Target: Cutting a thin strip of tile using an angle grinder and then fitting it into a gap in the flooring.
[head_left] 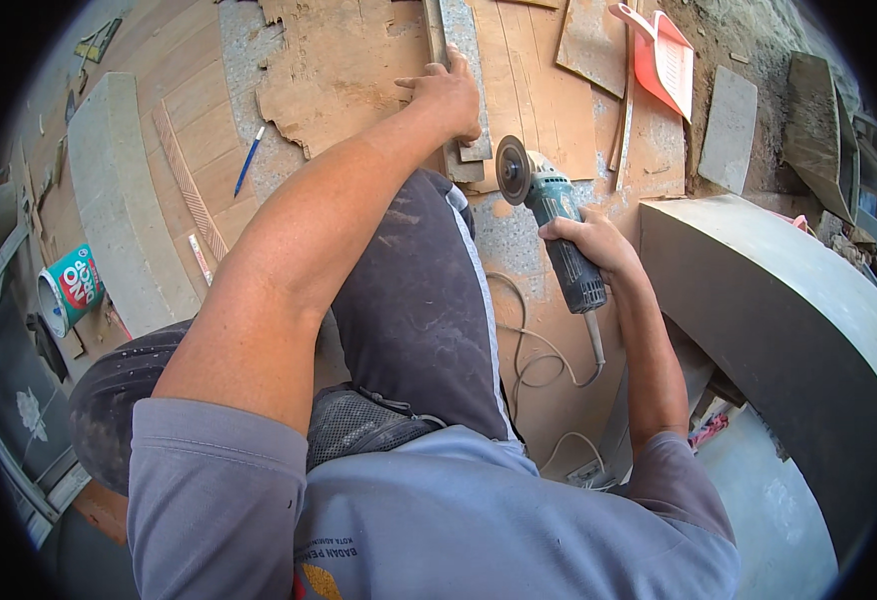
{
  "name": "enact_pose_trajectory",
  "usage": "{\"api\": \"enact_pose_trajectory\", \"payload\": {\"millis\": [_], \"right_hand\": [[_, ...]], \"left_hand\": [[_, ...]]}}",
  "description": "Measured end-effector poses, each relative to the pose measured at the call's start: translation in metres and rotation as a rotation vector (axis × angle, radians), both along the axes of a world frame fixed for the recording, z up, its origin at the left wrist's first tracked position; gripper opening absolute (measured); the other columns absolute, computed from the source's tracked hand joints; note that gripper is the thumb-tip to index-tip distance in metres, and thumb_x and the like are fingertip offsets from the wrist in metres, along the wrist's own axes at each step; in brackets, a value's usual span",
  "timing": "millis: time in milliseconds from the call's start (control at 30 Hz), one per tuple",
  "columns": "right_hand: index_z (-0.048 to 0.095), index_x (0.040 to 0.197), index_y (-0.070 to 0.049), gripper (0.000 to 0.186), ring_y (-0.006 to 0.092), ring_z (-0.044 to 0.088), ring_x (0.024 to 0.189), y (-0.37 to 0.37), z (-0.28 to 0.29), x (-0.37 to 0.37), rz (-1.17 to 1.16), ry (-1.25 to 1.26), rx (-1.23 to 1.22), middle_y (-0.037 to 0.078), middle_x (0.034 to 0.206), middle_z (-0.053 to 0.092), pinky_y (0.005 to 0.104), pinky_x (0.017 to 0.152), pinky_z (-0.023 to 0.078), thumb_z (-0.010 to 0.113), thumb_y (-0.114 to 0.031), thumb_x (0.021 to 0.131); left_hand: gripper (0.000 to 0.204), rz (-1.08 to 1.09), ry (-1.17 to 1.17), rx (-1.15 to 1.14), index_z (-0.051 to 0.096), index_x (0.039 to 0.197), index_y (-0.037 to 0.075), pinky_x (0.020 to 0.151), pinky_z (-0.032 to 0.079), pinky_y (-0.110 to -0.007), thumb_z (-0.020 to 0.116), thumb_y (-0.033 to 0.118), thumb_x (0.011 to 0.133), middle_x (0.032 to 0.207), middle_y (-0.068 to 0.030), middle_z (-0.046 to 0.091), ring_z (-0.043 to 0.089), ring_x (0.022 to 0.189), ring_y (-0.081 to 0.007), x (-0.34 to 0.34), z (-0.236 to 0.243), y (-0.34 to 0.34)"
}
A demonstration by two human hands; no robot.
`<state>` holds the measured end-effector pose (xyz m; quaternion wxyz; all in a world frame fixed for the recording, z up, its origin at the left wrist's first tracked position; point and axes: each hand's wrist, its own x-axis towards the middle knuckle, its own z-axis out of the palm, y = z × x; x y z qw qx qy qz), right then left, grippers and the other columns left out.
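Note:
My right hand (596,243) is wrapped round the dark body of a teal-and-black angle grinder (571,238). Its cutting disc (513,170) stands up at the front, clear of the nearby strip; whether it spins cannot be told. A power cord (596,340) runs from the grinder's rear and loops on the floor. At the top middle, my left hand (447,100) presses on a narrow wooden strip (435,22), its fingers bent over it and partly spread. Beside that strip lies a speckled grey strip (466,35), partly covered by the hand.
Ragged plywood (334,75) covers the floor ahead. A blue pen (250,160), a long board (124,190) and a teal can (71,290) lie left. A red dustpan (662,65) is at upper right, and a curved grey slab edge (769,250) rises beside my right arm.

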<state>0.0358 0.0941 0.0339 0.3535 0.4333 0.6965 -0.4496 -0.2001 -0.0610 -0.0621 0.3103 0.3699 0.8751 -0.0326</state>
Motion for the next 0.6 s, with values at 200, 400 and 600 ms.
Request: {"api": "enact_pose_trajectory", "payload": {"millis": [200,400,600], "right_hand": [[0.072,0.100,0.007,0.051,0.0185,0.069,0.062,-0.001,-0.002,-0.007,-0.052,0.047,-0.042,0.015,0.081,0.072,0.0319,0.054,0.055,0.084,-0.037,0.076],[0.072,0.100,0.006,0.049,0.0182,0.069,0.063,0.011,-0.018,-0.011,-0.042,0.055,-0.091,0.013,0.081,0.071,0.0322,0.054,0.055,0.083,-0.036,0.078],[0.071,0.103,0.005,0.045,0.0166,0.069,0.064,0.010,-0.013,-0.030,-0.039,0.058,-0.111,0.010,0.085,0.070,0.0299,0.057,0.057,0.081,-0.034,0.084]], "left_hand": [[0.130,0.007,-0.013,-0.018,0.023,0.164,-0.012,0.100,0.048,-0.083,0.095,0.046,0.072,0.176,-0.0299,0.013,0.044,0.147,-0.0499,0.001,0.004,0.001],[0.109,0.034,-0.050,0.014,0.041,0.160,-0.009,0.104,0.043,-0.085,0.090,0.039,0.075,0.177,-0.0276,0.011,0.037,0.150,-0.0551,0.000,0.006,0.001],[0.110,0.028,-0.052,0.003,0.040,0.160,-0.009,0.104,0.043,-0.085,0.090,0.040,0.076,0.176,-0.0277,0.011,0.037,0.150,-0.0547,0.000,0.004,-0.001]]}}
